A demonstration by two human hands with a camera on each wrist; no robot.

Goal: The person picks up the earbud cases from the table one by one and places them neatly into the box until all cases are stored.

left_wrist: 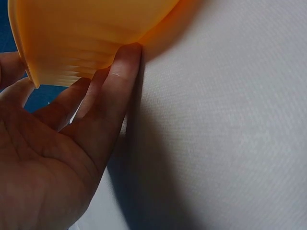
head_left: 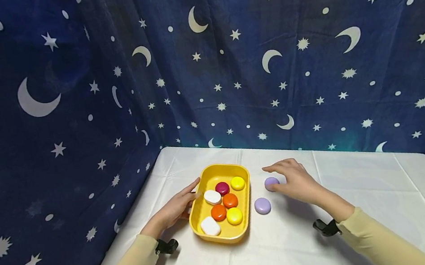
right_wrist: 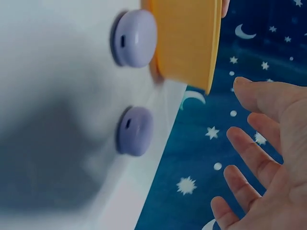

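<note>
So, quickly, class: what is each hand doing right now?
Left hand: open, fingers against the yellow tray.
Right hand: open, holding nothing, above a purple disc.

Yellow tray (head_left: 218, 174): smooth plastic, slight sheen, faint ridging on the outer wall. Lilac discs (head_left: 262, 205): smooth, satin-glossy, plastic-like. Coloured discs in the tray (head_left: 218, 212): glossy. Tabletop (head_left: 369, 201): matt white woven cloth, creased. Backdrop (head_left: 263, 30): matt, soft printed blue fabric.
</note>
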